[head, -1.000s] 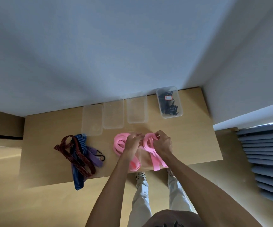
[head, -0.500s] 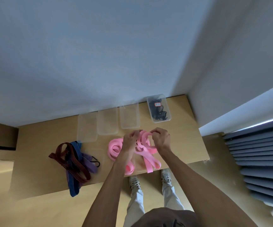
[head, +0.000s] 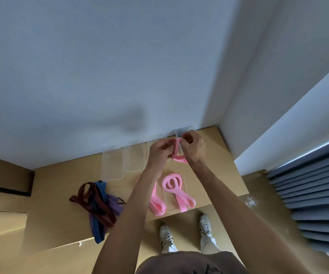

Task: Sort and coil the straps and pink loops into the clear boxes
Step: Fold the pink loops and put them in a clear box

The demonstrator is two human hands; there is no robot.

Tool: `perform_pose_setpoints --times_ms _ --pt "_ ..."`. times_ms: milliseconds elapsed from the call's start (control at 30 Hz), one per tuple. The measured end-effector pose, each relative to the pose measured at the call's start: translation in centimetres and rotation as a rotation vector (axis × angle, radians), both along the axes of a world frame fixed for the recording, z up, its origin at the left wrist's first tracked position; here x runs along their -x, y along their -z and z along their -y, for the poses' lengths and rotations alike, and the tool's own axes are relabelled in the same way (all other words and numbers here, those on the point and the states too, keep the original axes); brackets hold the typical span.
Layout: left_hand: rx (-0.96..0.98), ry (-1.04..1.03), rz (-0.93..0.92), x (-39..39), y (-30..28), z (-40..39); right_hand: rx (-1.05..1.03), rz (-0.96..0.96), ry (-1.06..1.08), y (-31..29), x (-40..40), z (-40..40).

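Two hands are raised above the far right part of the wooden tabletop (head: pixel 64 186), close together, with one pink loop (head: pixel 177 153) caught between them. The left hand (head: pixel 160 153) has its fingers curled around the loop's left side; the right hand (head: pixel 193 149) pinches the loop's upper end between thumb and bent fingers. The band hangs in a short bend below both hands, clear of the surface.

Under the forearms, two more pink loops lie flat near the tabletop's near edge: one (head: pixel 177 191) coiled at its far end with its tails reaching to the edge, another (head: pixel 156 202) partly hidden by the left forearm, its folded end also at the edge. They seem to rest on something clear and flat, though this is hard to make out.

To the left, well apart from the pink ones, a tangled heap of straps (head: pixel 98 202) holds a maroon strap, a blue strap (head: pixel 98 224) and a purple one; the blue strap's end hangs over the near edge.

Along the far edge, against the wall (head: pixel 100 66), stands a row of clear boxes (head: pixel 112 167) set side by side, the rightmost (head: pixel 185 129) mostly hidden behind the hands. Bare wood lies open between the boxes and the strap heap, and at the far left of the tabletop. The right edge of the tabletop sits close to a wall corner, with a grey pleated curtain (head: pixel 313 194) beyond. White shoes (head: pixel 166 237) stand on the floor just past the near edge.
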State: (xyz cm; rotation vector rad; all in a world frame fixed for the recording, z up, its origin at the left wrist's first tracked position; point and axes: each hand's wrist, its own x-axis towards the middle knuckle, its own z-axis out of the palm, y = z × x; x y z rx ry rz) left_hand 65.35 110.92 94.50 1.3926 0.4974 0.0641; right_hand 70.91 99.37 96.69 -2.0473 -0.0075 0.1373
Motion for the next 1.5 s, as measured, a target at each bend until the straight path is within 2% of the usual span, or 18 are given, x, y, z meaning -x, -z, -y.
perform_pose_setpoints --times_ms 233,333,400,600,800,1000,1133,1200,1267,1367,1500 --pt "-0.315 -0.189 0.065 1.4 -1.5 -0.9 -0.135 -0.030 -0.105 -2.3 1.3 -1.8" --pt "-0.418 -0.249 -0.020 1.8 -1.9 -0.8 -0.267 -0.064 -0.164 -3.4 1.8 -1.7" --pt "-0.467 -0.270 -0.081 2.1 -2.2 -0.8 -0.285 -0.082 -0.251 -4.2 1.9 -1.3" --pt "-0.437 -0.243 -0.200 2.3 -3.3 0.8 -0.209 -0.094 -0.367 -4.6 1.0 0.8" --pt "-0.483 -0.270 -0.207 1.9 -4.3 5.1 -0.402 -0.158 -0.397 -4.7 1.1 3.9" --pt "-0.219 -0.380 -0.243 1.4 -4.7 8.2 -0.545 -0.284 -0.469 -4.2 0.5 6.3" --pt "-0.446 -0.439 -0.272 0.7 -5.0 9.0 -0.410 -0.271 -0.489 -4.0 0.1 6.7" --pt "-0.549 -0.403 -0.292 0.6 -5.0 8.8 -0.260 -0.154 -0.460 -3.7 -0.8 6.8" --pt "-0.572 -0.370 -0.308 0.5 -5.0 8.3 -0.115 -0.018 -0.438 -3.6 -1.7 6.8" --pt "-0.441 -0.335 -0.251 -0.1 -5.1 7.8 -0.006 0.053 -0.398 -3.4 -2.5 6.4" --pt "-0.191 -0.413 -0.143 -0.7 -5.6 7.2 -0.008 0.079 -0.360 -3.3 -2.7 5.3"
